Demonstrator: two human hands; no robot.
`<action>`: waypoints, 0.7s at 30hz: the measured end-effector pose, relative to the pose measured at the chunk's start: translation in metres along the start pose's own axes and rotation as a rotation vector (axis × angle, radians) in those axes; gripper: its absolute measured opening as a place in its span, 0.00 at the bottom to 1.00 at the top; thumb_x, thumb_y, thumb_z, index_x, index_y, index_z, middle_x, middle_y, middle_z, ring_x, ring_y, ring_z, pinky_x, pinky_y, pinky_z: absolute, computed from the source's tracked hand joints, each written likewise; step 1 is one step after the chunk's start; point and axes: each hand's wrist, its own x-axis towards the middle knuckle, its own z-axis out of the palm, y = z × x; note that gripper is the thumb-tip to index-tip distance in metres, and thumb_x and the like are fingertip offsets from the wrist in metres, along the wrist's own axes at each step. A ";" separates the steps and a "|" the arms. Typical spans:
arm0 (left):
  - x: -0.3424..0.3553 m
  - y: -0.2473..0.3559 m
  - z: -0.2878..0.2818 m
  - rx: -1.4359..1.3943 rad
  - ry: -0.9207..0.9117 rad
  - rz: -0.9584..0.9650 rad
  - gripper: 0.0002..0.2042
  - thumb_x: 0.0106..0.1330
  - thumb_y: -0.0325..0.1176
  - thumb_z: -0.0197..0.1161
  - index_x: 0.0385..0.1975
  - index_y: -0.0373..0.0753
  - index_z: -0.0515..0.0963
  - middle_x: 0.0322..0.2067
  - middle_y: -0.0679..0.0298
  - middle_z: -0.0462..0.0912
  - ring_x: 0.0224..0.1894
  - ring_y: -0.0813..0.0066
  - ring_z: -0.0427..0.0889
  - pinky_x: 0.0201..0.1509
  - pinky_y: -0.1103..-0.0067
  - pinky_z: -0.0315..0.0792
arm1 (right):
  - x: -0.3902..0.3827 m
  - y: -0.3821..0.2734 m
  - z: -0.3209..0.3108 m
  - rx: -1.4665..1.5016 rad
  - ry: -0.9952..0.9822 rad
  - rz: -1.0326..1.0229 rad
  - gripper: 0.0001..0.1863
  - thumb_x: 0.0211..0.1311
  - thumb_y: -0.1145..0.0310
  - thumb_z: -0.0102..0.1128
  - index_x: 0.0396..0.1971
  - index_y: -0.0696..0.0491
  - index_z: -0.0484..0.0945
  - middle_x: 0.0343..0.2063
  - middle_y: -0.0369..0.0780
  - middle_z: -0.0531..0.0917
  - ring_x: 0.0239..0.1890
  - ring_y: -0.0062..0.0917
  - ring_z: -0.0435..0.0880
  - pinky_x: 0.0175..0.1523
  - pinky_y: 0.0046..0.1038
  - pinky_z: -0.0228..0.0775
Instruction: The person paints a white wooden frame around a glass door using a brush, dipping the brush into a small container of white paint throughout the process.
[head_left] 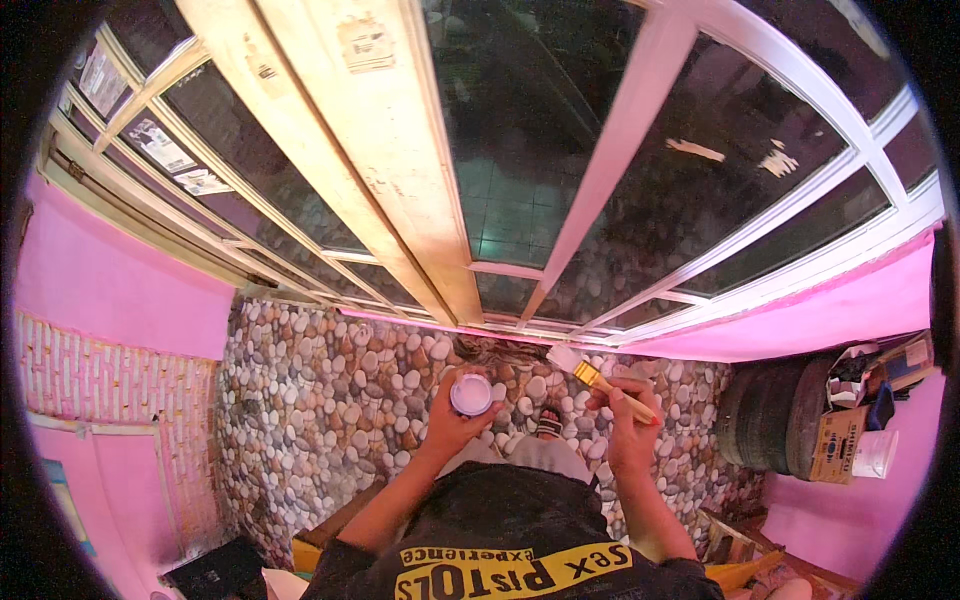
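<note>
In my left hand (455, 420) is a small round can of pale paint (471, 394), its open top facing up and my fingers wrapped round its side. My right hand (625, 412) grips the wooden handle of a flat paintbrush (588, 374). The brush points up and to the left, and its bristles look coated white. Both hands are in front of my body, apart from each other. Ahead stands a framed glass window front (450, 230), with some frame parts cream and others white or pinkish. The brush tip appears apart from the frame, near its lower edge.
Pebble-patterned flooring (300, 400) spreads below. At the right stand a large dark round container (765, 415), a cardboard box (838, 448) and a white bucket (874, 455). A dark bundle (490, 348) lies at the window's foot. Pink walls (120, 265) close both sides.
</note>
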 end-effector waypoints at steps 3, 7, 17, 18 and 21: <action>0.000 -0.013 -0.022 -0.079 0.035 0.010 0.28 0.55 0.26 0.77 0.53 0.38 0.69 0.49 0.62 0.78 0.51 0.73 0.79 0.56 0.75 0.74 | -0.006 -0.002 0.029 0.058 -0.009 0.055 0.12 0.71 0.67 0.56 0.43 0.62 0.75 0.34 0.46 0.85 0.32 0.27 0.86 0.43 0.29 0.79; 0.003 -0.014 -0.054 -0.006 -0.018 0.127 0.29 0.54 0.27 0.77 0.54 0.39 0.69 0.49 0.61 0.78 0.50 0.73 0.79 0.55 0.74 0.75 | -0.013 0.006 0.061 0.063 0.007 0.093 0.12 0.71 0.67 0.56 0.43 0.62 0.75 0.34 0.45 0.84 0.33 0.27 0.85 0.43 0.29 0.79; -0.004 -0.013 -0.079 0.188 0.122 0.072 0.32 0.51 0.37 0.81 0.54 0.37 0.70 0.46 0.57 0.80 0.48 0.69 0.82 0.54 0.72 0.75 | -0.017 -0.001 0.083 0.016 -0.120 0.029 0.11 0.71 0.68 0.56 0.44 0.62 0.75 0.34 0.46 0.85 0.33 0.28 0.85 0.45 0.30 0.79; -0.006 -0.011 -0.077 0.169 0.122 0.035 0.32 0.51 0.36 0.81 0.54 0.37 0.70 0.46 0.57 0.80 0.48 0.69 0.82 0.54 0.71 0.75 | -0.015 -0.005 0.082 0.020 -0.125 0.014 0.11 0.71 0.68 0.56 0.44 0.62 0.75 0.34 0.46 0.85 0.33 0.28 0.85 0.45 0.30 0.79; -0.006 -0.010 -0.069 0.116 0.118 0.124 0.31 0.52 0.37 0.80 0.54 0.37 0.71 0.46 0.57 0.80 0.48 0.69 0.81 0.53 0.72 0.75 | -0.011 -0.012 0.076 0.011 -0.137 -0.047 0.12 0.72 0.68 0.55 0.43 0.63 0.75 0.33 0.46 0.85 0.33 0.28 0.85 0.43 0.30 0.79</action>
